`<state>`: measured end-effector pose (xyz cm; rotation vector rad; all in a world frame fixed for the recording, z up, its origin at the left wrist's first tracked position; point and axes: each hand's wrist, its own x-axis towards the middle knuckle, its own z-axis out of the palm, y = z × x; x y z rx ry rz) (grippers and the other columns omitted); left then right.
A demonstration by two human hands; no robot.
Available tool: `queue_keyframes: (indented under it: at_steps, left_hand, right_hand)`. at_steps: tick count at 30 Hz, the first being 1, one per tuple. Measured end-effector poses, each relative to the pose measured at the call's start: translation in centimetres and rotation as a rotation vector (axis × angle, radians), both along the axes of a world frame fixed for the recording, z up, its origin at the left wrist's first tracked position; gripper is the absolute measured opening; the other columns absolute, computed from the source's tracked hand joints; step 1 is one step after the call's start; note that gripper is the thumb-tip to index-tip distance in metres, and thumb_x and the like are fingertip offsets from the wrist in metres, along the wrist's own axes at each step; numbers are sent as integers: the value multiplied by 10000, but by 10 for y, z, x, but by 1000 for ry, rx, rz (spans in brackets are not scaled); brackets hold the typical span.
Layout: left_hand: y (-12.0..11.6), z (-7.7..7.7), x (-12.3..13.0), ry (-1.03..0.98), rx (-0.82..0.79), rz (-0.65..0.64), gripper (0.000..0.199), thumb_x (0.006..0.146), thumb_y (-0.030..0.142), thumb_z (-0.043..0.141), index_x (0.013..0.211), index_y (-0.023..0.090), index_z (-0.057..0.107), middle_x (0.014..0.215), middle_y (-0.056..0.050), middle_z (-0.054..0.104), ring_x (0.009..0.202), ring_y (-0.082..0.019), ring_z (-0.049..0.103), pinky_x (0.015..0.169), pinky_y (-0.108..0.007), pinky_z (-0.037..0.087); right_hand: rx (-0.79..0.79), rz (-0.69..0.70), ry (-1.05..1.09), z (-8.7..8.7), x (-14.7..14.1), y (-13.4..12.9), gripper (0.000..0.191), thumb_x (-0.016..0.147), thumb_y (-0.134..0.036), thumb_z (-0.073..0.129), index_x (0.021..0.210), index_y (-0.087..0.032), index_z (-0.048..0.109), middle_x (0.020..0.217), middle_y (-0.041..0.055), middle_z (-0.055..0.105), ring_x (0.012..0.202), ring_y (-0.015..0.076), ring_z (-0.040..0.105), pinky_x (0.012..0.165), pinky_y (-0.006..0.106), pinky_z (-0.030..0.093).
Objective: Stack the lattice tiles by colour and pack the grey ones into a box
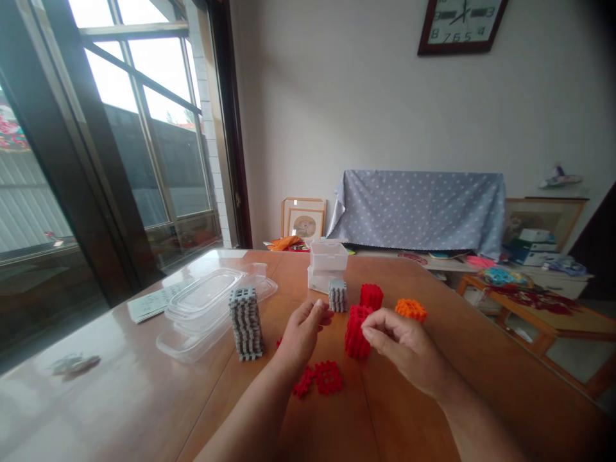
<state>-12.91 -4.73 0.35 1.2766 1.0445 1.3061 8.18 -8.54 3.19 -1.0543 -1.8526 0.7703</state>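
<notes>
At the far left of the table [394,417], a crumpled plastic bag [74,364] and a paper [154,301] are seen beside clear plastic containers [206,298]. Next, a tall gray stack [246,324] of notched tiles is left standing upright, apparently finished. The left hand [301,330] is held over the middle, thumb and fingertips drawn close together; whether anything is pinched there cannot be told. Below it, two loose red tiles [328,377] are laid on the wood, one partly covered by the wrist (a speck of red is also glimpsed at its other side). Behind, a small clear box [328,256] is stood near a shorter gray stack [337,295]. To the right, a front red stack [357,333] is partly hidden by the right hand [407,346], whose fingertips are narrowly closed at its side; contact or grip cannot be made out. Farther back, a second red stack [371,296] and an orange stack [411,310] are placed. Most tiles, it is judged, have been stacked by color; only the loose red ones seem left unstacked.
</notes>
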Motion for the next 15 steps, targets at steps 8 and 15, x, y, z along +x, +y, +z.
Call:
queue_keyframes:
  at_steps: [8, 15]
  left_hand:
    - [2, 3, -2, 16, -2, 54, 405, 850, 560, 640, 862, 155, 656, 910, -102, 733, 833, -205, 650, 752, -306, 448]
    - [4, 0, -2, 2, 25, 26, 386, 833, 548, 670, 817, 163, 646, 864, -83, 727, 785, -184, 625, 722, -286, 438]
  right_hand:
    - [-59, 145, -530, -24, -40, -18, 133, 786, -379, 732, 814, -251, 705, 708, -33, 689, 638, 147, 592, 560, 244, 315]
    - [-42, 115, -709, -42, -40, -7, 73, 791, -290, 673, 748, -235, 693, 723, -16, 717, 660, 154, 625, 568, 254, 281]
